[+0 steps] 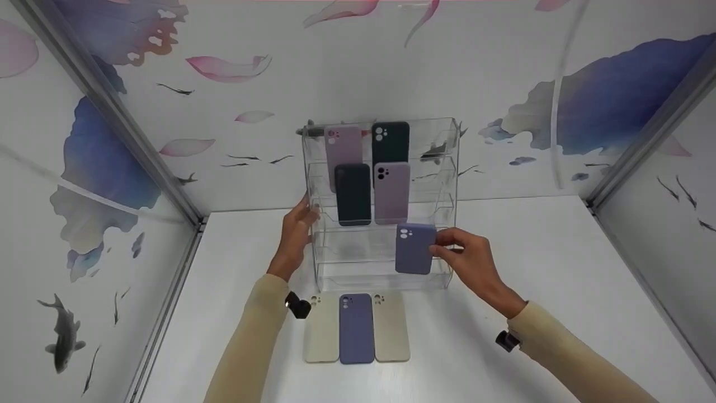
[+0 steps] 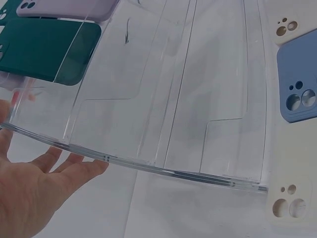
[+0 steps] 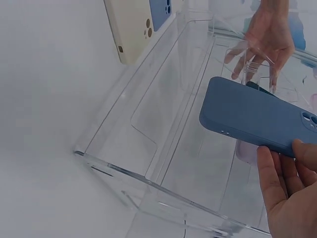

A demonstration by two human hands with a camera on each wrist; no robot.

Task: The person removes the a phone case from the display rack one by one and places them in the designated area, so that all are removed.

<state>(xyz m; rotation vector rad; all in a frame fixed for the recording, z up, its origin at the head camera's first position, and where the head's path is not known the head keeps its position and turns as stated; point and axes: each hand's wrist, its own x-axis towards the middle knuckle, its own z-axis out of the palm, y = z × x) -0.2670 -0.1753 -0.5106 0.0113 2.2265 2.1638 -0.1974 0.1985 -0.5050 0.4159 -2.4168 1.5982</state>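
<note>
My right hand (image 1: 467, 260) pinches a blue-purple phone case (image 1: 413, 252) by its side edge, thumb on one face and fingers at the other. The case stands upright in front of the lower right tiers of a clear acrylic display rack (image 1: 358, 270), camera holes at the top. In the right wrist view, the case (image 3: 252, 114) overlaps the rack's tiers. My left hand (image 1: 295, 235) touches the rack's left side wall, its fingers fairly straight along it. The left wrist view shows those fingers (image 2: 81, 171) against the clear side edge.
Higher on the rack stand a pink-lilac case (image 1: 344, 145), a dark green case (image 1: 390, 140), another dark case (image 1: 353, 195) and a lilac case (image 1: 392, 193). Before the rack lie a cream case (image 1: 321, 336), a purple case (image 1: 356, 330) and another cream case (image 1: 392, 330). Printed panels surround the white table (image 1: 503, 358).
</note>
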